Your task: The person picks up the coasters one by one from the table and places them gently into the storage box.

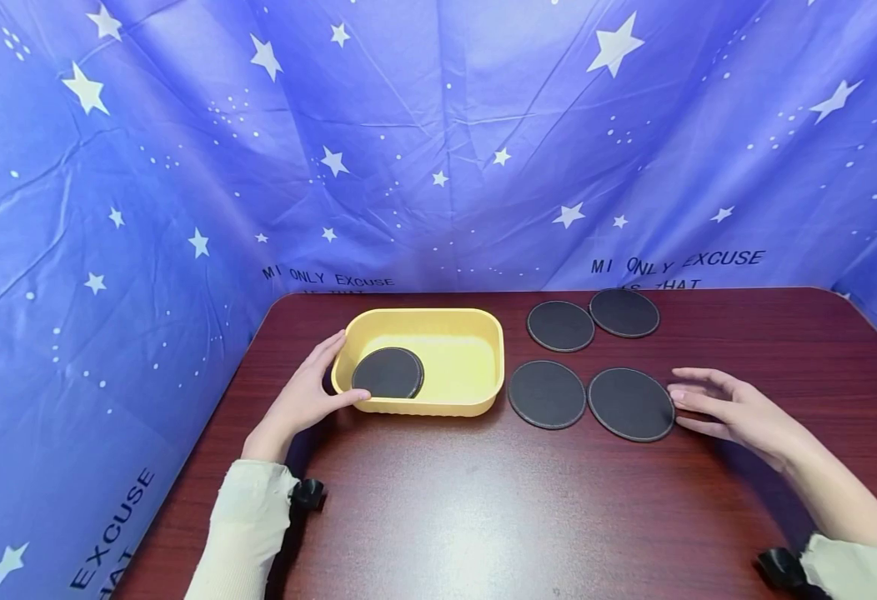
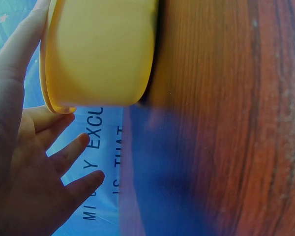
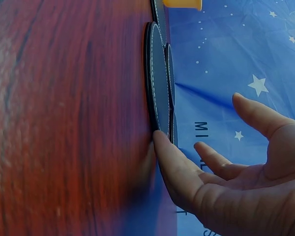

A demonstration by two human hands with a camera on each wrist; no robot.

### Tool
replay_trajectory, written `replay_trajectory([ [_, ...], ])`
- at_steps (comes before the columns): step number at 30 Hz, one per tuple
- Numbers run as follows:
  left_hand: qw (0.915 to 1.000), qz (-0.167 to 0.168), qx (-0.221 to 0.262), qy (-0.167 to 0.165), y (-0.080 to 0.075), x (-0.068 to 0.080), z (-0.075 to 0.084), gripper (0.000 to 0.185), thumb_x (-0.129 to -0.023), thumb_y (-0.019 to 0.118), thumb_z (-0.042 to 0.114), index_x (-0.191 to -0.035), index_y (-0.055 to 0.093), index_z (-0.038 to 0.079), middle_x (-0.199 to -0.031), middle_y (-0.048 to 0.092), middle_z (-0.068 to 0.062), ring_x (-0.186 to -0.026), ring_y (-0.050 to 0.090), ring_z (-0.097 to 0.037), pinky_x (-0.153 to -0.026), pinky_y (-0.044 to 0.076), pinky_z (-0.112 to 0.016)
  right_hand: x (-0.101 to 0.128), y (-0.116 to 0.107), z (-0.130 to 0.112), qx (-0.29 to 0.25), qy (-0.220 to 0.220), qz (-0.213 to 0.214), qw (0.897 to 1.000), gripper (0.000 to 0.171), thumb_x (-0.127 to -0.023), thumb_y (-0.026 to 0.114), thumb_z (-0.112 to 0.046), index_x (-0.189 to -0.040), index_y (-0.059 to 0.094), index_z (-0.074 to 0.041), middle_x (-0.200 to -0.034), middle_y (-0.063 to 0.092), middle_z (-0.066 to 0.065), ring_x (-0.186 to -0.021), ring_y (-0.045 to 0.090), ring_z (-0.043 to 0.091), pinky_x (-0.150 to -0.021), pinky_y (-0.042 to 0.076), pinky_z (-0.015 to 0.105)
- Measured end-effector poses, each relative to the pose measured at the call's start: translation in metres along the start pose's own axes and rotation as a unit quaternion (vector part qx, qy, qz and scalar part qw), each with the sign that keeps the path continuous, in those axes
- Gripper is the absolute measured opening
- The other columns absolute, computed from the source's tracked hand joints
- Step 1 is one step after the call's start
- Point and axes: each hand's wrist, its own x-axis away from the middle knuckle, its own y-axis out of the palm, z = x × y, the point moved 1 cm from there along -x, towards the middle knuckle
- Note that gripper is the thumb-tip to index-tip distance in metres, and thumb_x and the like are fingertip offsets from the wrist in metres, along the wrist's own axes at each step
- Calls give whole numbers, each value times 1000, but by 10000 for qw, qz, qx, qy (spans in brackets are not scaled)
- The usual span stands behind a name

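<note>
A yellow plastic box stands at the table's left, with a round black coaster inside its left part; a doubled edge there hints at another underneath. My left hand holds the box's left end, thumb on the front rim and forefinger at the far corner, the other fingers spread away from it in the left wrist view. Two coasters lie in a front row, a left one and a right one. My right hand has loosely extended fingers at the right one's edge; a fingertip appears to touch it.
Behind the front row lie two more black coasters, one at left and one at right, by the far edge of the dark red wooden table. A blue star-printed cloth hangs along the back and sides.
</note>
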Motion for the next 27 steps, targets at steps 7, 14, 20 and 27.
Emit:
replay_trajectory([
  [7, 10000, 8, -28, 12, 0, 0, 0, 103, -76, 84, 43, -157, 31, 9, -165, 27, -7, -152, 26, -33, -121, 27, -57, -3, 1, 0, 113, 118, -59, 9998, 40, -104, 44, -1, -121, 59, -34, -113, 71, -14, -100, 71, 5, -82, 60, 22],
  [14, 10000, 41, -11, 18, 1, 0, 0, 101, -77, 83, 44, -157, 31, 9, -165, 27, -8, -152, 26, -34, -120, 27, -58, -4, 4, 0, 42, 101, -116, 9999, 37, -104, 45, -2, -124, 57, -31, -116, 71, -13, -102, 71, 8, -84, 59, 23],
  [20, 10000, 16, 2, -3, 1, 0, 1, 102, -77, 84, 44, -157, 31, 10, -165, 27, -7, -152, 26, -33, -121, 27, -57, -6, 7, 0, 8, 136, -135, 9998, 37, -104, 45, -3, -123, 57, -32, -116, 70, -14, -103, 71, 7, -84, 59, 22],
  [27, 10000, -5, 8, -40, 0, 0, 1, 103, -76, 84, 43, -157, 30, 10, -166, 26, -6, -152, 25, -32, -121, 26, -57, -7, 8, -1, -155, 169, -139, 9996, 39, -105, 42, -2, -122, 59, -34, -116, 71, -13, -103, 71, 7, -84, 59, 23],
])
